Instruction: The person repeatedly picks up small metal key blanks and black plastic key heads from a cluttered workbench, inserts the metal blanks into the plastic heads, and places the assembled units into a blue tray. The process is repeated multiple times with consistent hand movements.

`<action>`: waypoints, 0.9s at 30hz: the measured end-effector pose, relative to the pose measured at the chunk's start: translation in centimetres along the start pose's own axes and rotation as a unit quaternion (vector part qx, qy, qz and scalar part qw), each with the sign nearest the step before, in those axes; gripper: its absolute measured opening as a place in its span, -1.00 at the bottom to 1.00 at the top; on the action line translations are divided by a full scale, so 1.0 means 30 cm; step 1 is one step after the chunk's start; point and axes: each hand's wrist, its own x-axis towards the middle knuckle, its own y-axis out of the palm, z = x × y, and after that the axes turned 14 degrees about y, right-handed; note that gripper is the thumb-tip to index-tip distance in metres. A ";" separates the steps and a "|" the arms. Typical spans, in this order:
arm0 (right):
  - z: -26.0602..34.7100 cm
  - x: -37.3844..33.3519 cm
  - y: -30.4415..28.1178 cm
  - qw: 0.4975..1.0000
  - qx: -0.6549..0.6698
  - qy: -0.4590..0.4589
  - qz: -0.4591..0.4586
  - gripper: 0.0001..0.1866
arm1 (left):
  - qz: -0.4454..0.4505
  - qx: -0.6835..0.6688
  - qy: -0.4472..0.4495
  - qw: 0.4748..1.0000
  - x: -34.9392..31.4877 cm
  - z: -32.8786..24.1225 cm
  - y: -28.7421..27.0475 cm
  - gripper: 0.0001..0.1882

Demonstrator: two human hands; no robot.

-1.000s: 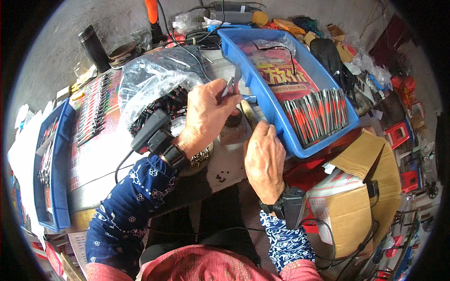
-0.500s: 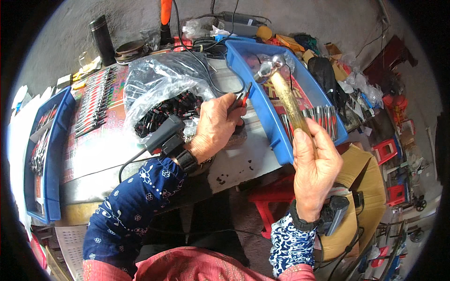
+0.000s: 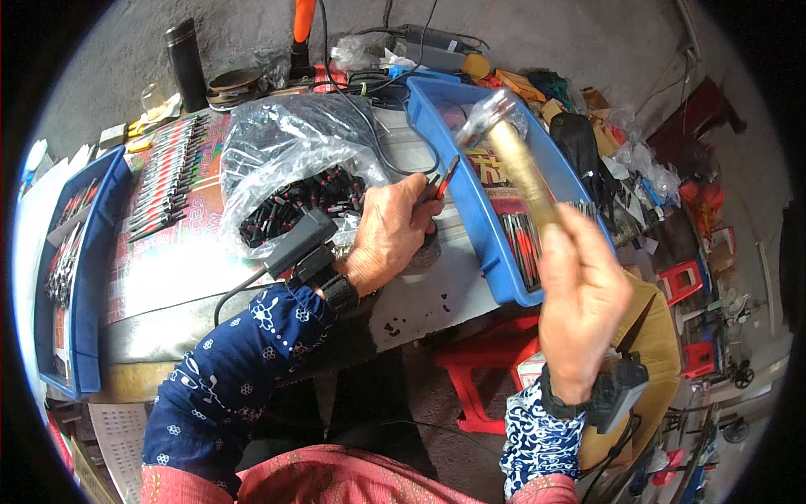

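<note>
My right hand (image 3: pixel 581 294) is closed around the wooden handle of a hammer (image 3: pixel 519 160). The hammer is raised over the right blue tray, its metal head smeared by motion. My left hand (image 3: pixel 388 225) pinches a slim black-and-red piece (image 3: pixel 447 178), whose dark ends stick up past the fingertips; its exact kind is unclear. Under that hand a dark rounded block (image 3: pixel 422 254) shows in part. Beside my left wrist a clear plastic bag (image 3: pixel 290 134) lies gaping, full of small black-and-red parts (image 3: pixel 294 206).
The right blue tray (image 3: pixel 480 239) holds several slim red-and-black pieces (image 3: pixel 522 248). Similar pieces (image 3: pixel 172 172) lie in a row at the left, near another blue tray (image 3: pixel 91 323). A black bottle (image 3: pixel 185 67) and cables stand behind. A red stool (image 3: pixel 470 370) and cardboard box (image 3: pixel 659 336) are below.
My right hand has shifted a little right and nearer with the hammer, which is now more blurred. The left hand keeps its pinch almost in place, with the piece's ends tilted slightly.
</note>
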 end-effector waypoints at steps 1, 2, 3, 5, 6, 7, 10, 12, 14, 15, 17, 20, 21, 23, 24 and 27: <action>0.009 -0.006 -0.009 0.999 0.008 -0.010 -0.044 -0.74 | 0.003 0.005 -0.002 1.000 -0.005 -0.001 0.000 -0.92; 0.018 -0.010 -0.017 0.997 0.023 -0.021 -0.074 -0.73 | 0.001 0.004 -0.001 1.000 -0.009 -0.002 0.000 -0.92; 0.030 -0.015 -0.027 0.991 0.111 -0.026 -0.069 -0.71 | -0.001 0.004 0.001 1.000 -0.010 -0.003 0.001 -0.92; 0.032 0.000 -0.019 0.995 0.085 0.012 -0.051 -0.72 | -0.011 0.011 0.013 1.000 -0.008 -0.002 0.002 -0.91; 0.024 0.012 -0.012 0.999 0.046 0.028 0.000 -0.72 | -0.011 0.001 0.009 1.000 -0.008 -0.001 0.003 -0.91; 0.019 0.036 0.001 0.996 -0.063 0.024 0.056 -0.74 | -0.010 -0.008 0.001 1.000 -0.010 0.000 0.003 -0.91; 0.011 0.023 -0.021 0.998 0.022 0.025 0.058 -0.77 | -0.020 0.000 0.037 0.999 -0.004 0.007 0.003 -0.91; 0.007 0.024 -0.029 0.999 0.032 0.015 0.036 -0.78 | -0.015 0.008 0.041 0.999 -0.013 0.006 0.004 -0.90; 0.009 0.026 -0.032 0.994 0.034 0.063 0.078 -0.76 | -0.005 0.011 0.018 1.000 -0.011 0.007 0.003 -0.91; 0.014 0.024 -0.026 0.998 -0.011 0.037 0.056 -0.74 | -0.007 0.013 0.022 1.000 -0.003 0.009 0.003 -0.91; 0.035 0.009 -0.029 0.999 0.040 0.031 0.001 -0.73 | -0.010 0.019 0.028 0.999 -0.004 0.011 0.003 -0.91; 0.076 -0.022 -0.064 0.986 0.137 -0.001 -0.093 -0.73 | -0.012 0.007 0.037 0.999 -0.016 0.010 0.006 -0.91; 0.072 -0.019 -0.051 0.983 0.140 0.009 -0.115 -0.73 | -0.012 0.003 0.029 0.999 -0.016 0.010 0.007 -0.91; 0.046 0.007 -0.017 0.995 0.083 -0.022 -0.042 -0.75 | -0.003 0.015 0.022 1.000 -0.016 0.013 0.002 -0.91; 0.035 0.015 -0.010 0.998 0.002 0.005 0.055 -0.77 | 0.000 0.023 0.025 0.999 -0.016 0.013 0.000 -0.91; 0.012 0.021 -0.021 0.996 0.014 0.046 0.081 -0.78 | 0.002 0.040 0.023 0.999 -0.013 0.012 0.000 -0.92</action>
